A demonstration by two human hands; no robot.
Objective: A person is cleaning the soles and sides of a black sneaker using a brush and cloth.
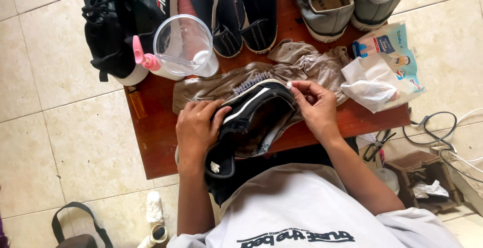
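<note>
- The wooden table (156,142) carries several pairs of shoes at its far edge.
- A beige cloth (312,64) lies spread on the table, under the work.
- The black shoe (251,122) is above the cloth, near the table's front edge.
- The left hand (196,127) grips the shoe's side.
- The right hand (314,107) pinches its toe rim.
- A small brush (251,81) rests just behind the shoe.

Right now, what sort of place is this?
Likely a home shoe-cleaning spot: pairs of shoes line a low wooden table on a tiled floor, with a brush beside the black sneaker being held.
</note>
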